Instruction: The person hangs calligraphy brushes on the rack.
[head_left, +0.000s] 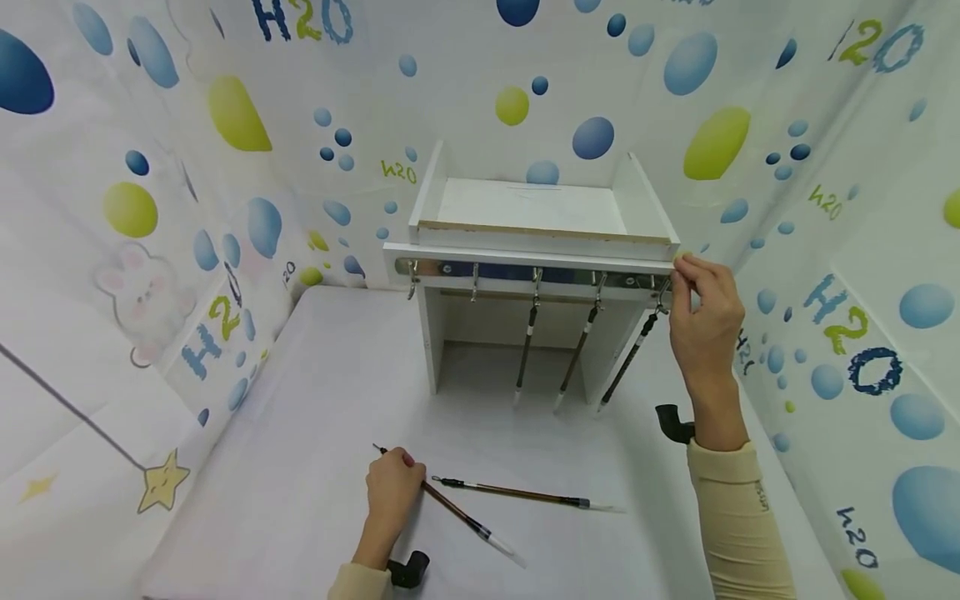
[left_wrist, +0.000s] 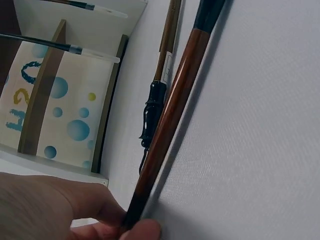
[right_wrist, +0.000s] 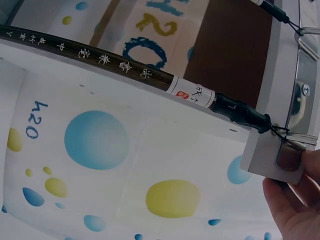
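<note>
My left hand [head_left: 395, 485] pinches a calligraphy brush [head_left: 457, 510] near its loop end, low over the white tabletop. In the left wrist view, thumb and fingertips hold that brush's brown handle [left_wrist: 172, 107]. Beside it lies a second brush [head_left: 517, 493], tip toward the right. My right hand [head_left: 705, 312] grips the right end of the white shelf [head_left: 543, 242], next to the last hook. From that hook hangs a brush [head_left: 630, 358]; its dark lettered handle [right_wrist: 110, 60] crosses the right wrist view. Two more brushes, one [head_left: 528, 346] and another [head_left: 576, 362], hang tips down.
A metal rail [head_left: 495, 272] with several hooks runs along the shelf's front edge; a bare hook [head_left: 475, 282] is toward the left. An open tray-like top [head_left: 532, 208] sits above. Patterned sheets [head_left: 450, 108] surround the tabletop [head_left: 300, 467].
</note>
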